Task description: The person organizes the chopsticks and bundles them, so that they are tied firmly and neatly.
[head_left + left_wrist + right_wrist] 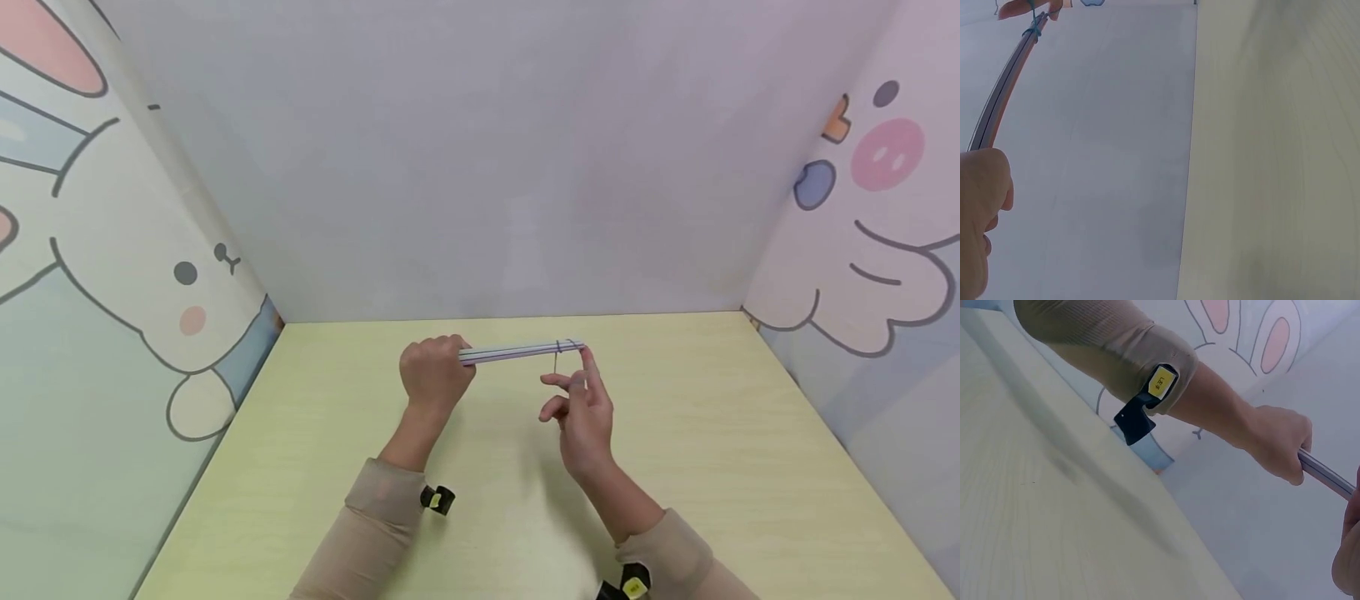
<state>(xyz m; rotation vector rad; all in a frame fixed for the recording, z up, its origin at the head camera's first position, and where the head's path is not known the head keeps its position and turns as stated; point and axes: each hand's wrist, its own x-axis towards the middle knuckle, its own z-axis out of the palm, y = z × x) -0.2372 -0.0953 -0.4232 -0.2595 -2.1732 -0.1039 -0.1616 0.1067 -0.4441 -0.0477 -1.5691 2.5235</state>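
Seems to be in the midst of tying; probably calls for steady hold and careful pull. With right hand, touches by one finger the tip of the slim striped bundle; hard to tell, so small, any pinch on the thread. With left hand, clamps firmly the other end, above the table.

A pale yellow counter, faintly grained, is bounded at its far edge by a plain greyish-lilac back wall. The left side wall is decorated with a white cartoon rabbit (its cheek is coloured pink). The right side wall is filled by another white cartoon figure, marked with a grey eye and a rosy oval below it.
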